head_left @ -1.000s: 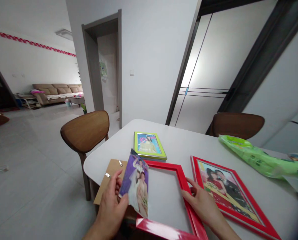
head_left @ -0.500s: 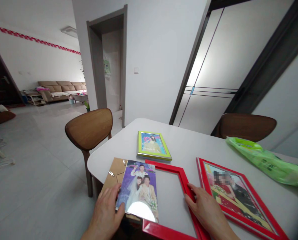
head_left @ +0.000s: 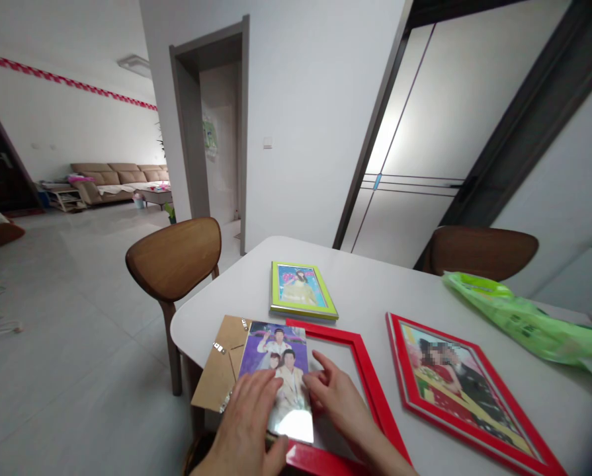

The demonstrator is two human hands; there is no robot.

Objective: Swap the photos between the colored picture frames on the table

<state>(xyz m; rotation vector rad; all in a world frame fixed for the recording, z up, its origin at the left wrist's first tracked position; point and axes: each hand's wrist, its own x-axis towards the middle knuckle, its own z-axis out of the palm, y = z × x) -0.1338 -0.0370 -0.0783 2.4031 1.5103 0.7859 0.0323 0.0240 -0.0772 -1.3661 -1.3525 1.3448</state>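
Pressing photo [head_left: 280, 360] flat inside red frame [head_left: 365, 373] with left hand [head_left: 249, 426], right hand [head_left: 342, 406]. Grip wide open on both, pinching nothing, palms down to stop curling. Backing board [head_left: 220, 363] just left of grip.

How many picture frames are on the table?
3: a green frame farther back, a red frame at the near edge with a loose photo on it, and a larger red frame, filled, to its right. Others may lie beyond view.

One head-worn view, forward and down, close over the photo [head_left: 276, 344] at the table [head_left: 375, 291] edge.
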